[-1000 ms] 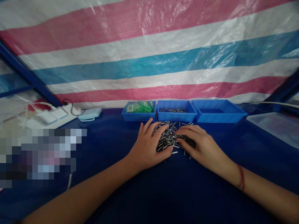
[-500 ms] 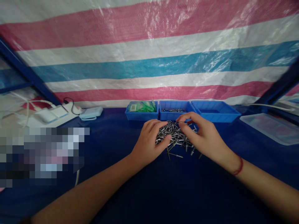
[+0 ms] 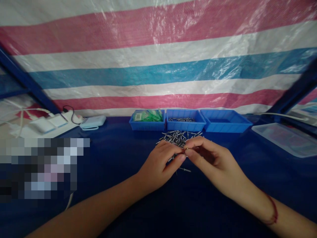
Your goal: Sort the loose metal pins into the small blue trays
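Observation:
A heap of silver blind rivets lies on the dark blue tabletop, partly hidden behind my hands. My right hand pinches a small rivet between thumb and forefinger; only a glint of it shows. Fingertip to fingertip with it, my left hand is closed in a pinch on the same small piece, most of which the fingers cover. One loose rivet lies just in front of the heap, below the fingertips.
Behind the heap stand three blue bins: one with green packets, a middle bin with rivets, and a right bin. A clear plastic lid lies at right. A power strip and light-blue case sit at left.
My hands have come together and drawn back from the heap toward me. My left hand's fingers, apart before, now meet in a pinch at the right hand's fingertips.

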### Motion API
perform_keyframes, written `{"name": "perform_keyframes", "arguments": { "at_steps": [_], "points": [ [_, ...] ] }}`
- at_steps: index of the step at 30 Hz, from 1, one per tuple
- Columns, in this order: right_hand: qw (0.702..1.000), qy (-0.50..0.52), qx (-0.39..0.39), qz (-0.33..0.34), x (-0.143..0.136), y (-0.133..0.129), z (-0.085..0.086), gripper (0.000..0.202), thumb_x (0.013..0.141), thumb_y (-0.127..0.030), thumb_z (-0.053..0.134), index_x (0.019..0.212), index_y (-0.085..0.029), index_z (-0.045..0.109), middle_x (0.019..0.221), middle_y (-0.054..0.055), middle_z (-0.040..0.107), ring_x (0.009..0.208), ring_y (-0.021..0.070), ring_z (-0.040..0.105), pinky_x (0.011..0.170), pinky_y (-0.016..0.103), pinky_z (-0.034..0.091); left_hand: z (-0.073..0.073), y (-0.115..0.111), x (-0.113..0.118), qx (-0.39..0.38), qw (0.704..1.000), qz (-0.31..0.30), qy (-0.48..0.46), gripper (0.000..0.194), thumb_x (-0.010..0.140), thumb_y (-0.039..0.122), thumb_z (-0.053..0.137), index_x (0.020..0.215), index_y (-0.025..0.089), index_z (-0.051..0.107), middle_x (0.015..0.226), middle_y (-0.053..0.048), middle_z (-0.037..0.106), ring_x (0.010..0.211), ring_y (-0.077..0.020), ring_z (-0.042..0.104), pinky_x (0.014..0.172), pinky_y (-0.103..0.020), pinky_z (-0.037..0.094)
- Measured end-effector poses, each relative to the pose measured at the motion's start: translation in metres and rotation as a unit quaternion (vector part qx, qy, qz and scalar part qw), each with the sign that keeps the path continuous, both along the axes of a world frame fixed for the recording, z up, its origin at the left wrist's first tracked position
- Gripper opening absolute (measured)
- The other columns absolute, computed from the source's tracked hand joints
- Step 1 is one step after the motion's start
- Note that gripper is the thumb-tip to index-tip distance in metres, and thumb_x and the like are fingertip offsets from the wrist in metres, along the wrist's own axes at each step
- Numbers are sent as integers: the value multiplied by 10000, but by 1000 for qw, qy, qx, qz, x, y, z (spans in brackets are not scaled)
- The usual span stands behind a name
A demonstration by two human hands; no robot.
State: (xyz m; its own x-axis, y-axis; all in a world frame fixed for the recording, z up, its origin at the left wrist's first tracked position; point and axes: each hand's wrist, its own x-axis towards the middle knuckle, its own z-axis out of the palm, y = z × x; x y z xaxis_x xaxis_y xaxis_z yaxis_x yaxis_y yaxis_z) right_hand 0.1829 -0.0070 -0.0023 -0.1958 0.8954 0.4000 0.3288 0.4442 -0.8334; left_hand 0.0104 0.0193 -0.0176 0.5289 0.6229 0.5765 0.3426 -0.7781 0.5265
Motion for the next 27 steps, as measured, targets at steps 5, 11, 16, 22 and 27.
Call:
{"name": "perform_keyframes", "arguments": {
  "at_steps": [5, 11, 16, 22, 27],
  "points": [
    [1000, 16, 3, 11, -1, 1, -4, 67, 830, -279, 591, 867, -223, 595, 812, -4, 587, 703, 120, 569, 627, 250, 467, 0, -1, -1, -19, 1000, -1, 6, 113, 902, 204, 474, 826, 178, 555, 816, -20, 638, 764, -142, 563, 723, -265, 437],
    [1000, 8, 28, 6, -1, 1, -3, 51, 839, -255, 580, 862, -232, 620, 840, 5, 609, 777, 137, 582, 640, 253, 469, -1, 1, 0, -21, 1000, 3, -1, 81, 892, 197, 494, 872, 173, 569, 804, -18, 627, 756, -136, 561, 713, -259, 435],
    [999, 2, 43, 10, -1, 1, -2, 63, 843, -237, 576, 885, -246, 622, 873, 2, 619, 814, 140, 588, 663, 255, 476, 0, 0, 0, -15, 1000, 11, -3, 91, 888, 200, 495, 859, 172, 577, 781, -19, 627, 731, -136, 570, 697, -265, 443],
    [999, -11, 38, -11, 1, 3, -3, 82, 846, -240, 567, 895, -234, 633, 865, 12, 633, 803, 147, 600, 681, 273, 478, -3, 0, 0, -17, 997, 68, -20, 59, 865, 208, 531, 874, 176, 580, 765, -6, 612, 721, -132, 576, 679, -257, 446],
    [999, -27, 4, -31, 1, 8, -7, 108, 848, -280, 560, 893, -212, 631, 830, 23, 634, 746, 156, 600, 646, 290, 474, -2, 1, 1, -22, 994, 101, -44, 30, 850, 197, 551, 861, 181, 575, 790, -4, 614, 723, -123, 579, 670, -243, 449]
  ]
}}
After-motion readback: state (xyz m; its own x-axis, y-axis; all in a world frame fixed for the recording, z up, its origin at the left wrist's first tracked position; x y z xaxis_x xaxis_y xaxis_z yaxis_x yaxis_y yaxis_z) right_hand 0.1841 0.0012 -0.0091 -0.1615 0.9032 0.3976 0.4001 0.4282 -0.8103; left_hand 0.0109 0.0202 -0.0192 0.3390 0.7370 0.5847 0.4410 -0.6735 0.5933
